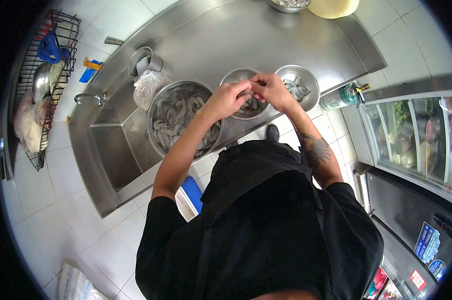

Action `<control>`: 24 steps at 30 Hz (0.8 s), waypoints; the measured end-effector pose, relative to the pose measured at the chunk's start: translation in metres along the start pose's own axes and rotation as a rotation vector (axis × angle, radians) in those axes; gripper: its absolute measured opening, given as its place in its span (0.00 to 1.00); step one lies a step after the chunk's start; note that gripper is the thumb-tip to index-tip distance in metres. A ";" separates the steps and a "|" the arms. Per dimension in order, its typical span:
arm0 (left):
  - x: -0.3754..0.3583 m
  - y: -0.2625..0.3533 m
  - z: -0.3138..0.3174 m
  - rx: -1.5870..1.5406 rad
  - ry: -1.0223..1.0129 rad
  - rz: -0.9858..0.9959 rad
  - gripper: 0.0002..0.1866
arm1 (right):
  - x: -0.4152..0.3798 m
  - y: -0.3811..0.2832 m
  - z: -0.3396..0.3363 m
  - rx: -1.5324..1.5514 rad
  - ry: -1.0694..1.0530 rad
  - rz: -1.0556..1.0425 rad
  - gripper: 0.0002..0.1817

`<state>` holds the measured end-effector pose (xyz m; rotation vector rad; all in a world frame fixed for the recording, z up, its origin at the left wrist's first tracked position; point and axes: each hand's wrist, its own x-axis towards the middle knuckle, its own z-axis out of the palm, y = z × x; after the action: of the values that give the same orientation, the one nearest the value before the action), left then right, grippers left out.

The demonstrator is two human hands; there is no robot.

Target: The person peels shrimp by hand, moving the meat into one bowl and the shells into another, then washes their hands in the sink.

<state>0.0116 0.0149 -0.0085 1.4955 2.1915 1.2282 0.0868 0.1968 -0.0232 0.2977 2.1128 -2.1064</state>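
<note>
My left hand and my right hand meet above the middle metal bowl, fingers pinched together on something small and greyish, probably a shrimp, mostly hidden by the fingers. Dark bits lie in that bowl below them. To the left, a large metal bowl holds many raw grey shrimp; my left forearm passes over its right side. On the right, a smaller metal bowl contains several grey shrimp pieces.
A sink with a faucet is at left, near a plastic bag and a metal pot. Another bowl stands at the counter's back. A wire rack hangs left; a glass-door fridge stands right.
</note>
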 end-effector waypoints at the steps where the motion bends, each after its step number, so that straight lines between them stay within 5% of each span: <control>1: 0.001 0.002 -0.002 0.014 -0.047 -0.040 0.10 | 0.000 0.000 0.000 -0.022 0.005 -0.014 0.08; 8: -0.008 -0.011 0.007 -0.100 -0.040 -0.131 0.10 | 0.001 0.017 -0.001 0.044 0.074 0.008 0.11; 11: -0.011 -0.014 0.010 -0.152 0.034 0.022 0.11 | -0.004 0.017 -0.002 0.141 0.085 0.048 0.12; 15: -0.015 -0.023 0.008 -0.186 0.026 -0.019 0.12 | -0.008 0.020 -0.020 0.111 0.150 0.046 0.11; 21: -0.011 -0.029 -0.011 -0.245 -0.042 -0.199 0.11 | -0.024 0.019 -0.068 -0.400 0.047 -0.107 0.07; 23: -0.006 -0.010 -0.038 0.058 -0.337 -0.441 0.17 | -0.030 0.014 -0.081 -0.510 0.101 -0.097 0.06; 24: -0.016 -0.035 -0.032 0.066 -0.181 -0.367 0.21 | -0.031 0.018 -0.087 -0.444 0.110 -0.108 0.05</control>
<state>-0.0231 -0.0196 -0.0186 1.1075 2.2681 0.8754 0.1245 0.2824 -0.0328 0.2529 2.6348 -1.6337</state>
